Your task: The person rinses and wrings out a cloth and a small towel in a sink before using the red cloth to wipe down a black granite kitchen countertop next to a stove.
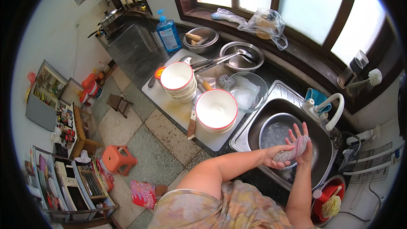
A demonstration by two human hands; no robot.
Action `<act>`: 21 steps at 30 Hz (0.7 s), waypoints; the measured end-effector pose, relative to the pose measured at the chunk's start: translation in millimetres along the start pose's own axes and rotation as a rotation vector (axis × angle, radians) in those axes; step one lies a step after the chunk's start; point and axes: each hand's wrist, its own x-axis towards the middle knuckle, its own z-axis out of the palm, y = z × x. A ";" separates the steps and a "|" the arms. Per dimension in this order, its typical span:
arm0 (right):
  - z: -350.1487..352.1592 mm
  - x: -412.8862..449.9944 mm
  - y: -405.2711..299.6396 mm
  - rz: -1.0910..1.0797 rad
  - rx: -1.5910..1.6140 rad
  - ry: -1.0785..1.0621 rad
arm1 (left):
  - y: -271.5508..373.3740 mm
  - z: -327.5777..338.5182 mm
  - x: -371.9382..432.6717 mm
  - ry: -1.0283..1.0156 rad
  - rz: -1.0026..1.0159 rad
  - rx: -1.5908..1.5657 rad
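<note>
Over the sink (235, 141), both hands meet on a wet, twisted pink-grey cloth (297, 148). My left hand (276, 157) has its fingers wrapped around the lower bunched end. My right hand (303, 152) bears the other end against its palm, fingers stretched out and apart. Beneath them a round metal basin (273, 130) with cloudy water sits inside the sink, partly covered by my hands. Left of the sink, two stacks of red-rimmed white bowls, a near stack (216, 109) and a farther stack (177, 76), stand on a white cutting board (178, 114).
A curved faucet (334, 108) rises at the sink's far right. Beside the sink are a glass bowl (254, 86), steel wool (225, 79), a knife (192, 125) and a steel bowl with ladles (259, 58). A blue pump bottle (168, 33) stands farther left. An orange stool (119, 160) is on the floor.
</note>
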 end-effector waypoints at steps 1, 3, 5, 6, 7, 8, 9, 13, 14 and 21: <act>9.8 3.0 -1.7 -0.046 0.042 -0.076 | -5.1 -0.2 1.5 0.004 -0.008 -0.001; 13.4 1.0 -5.4 -0.088 0.068 -0.090 | -17.9 1.1 5.4 -0.233 -0.052 -0.078; -4.8 -6.1 -8.9 -0.004 0.116 -0.103 | -21.5 7.5 6.4 -0.265 -0.084 -0.082; -2.8 -9.2 -7.4 -0.058 0.159 -0.121 | -23.6 7.3 6.7 -0.281 -0.073 -0.056; -2.2 -9.9 -8.0 -0.065 0.163 -0.109 | -25.6 6.9 6.1 -0.296 -0.062 -0.031; -0.9 -8.7 -9.0 -0.044 0.152 -0.119 | -26.1 6.6 4.0 -0.293 -0.076 -0.038; 1.0 -7.9 -12.6 -0.023 0.138 -0.129 | -24.4 7.8 2.1 -0.186 0.009 0.074; -0.9 -16.2 -16.6 -0.162 0.128 -0.004 | -12.3 25.3 -2.4 -0.131 0.100 0.301; -2.8 -16.0 -20.0 -0.170 0.111 0.006 | -4.7 33.9 -3.7 -0.071 0.061 0.366; 17.0 -1.9 -15.8 -0.121 -0.387 0.388 | 3.5 32.4 2.2 0.505 0.060 0.818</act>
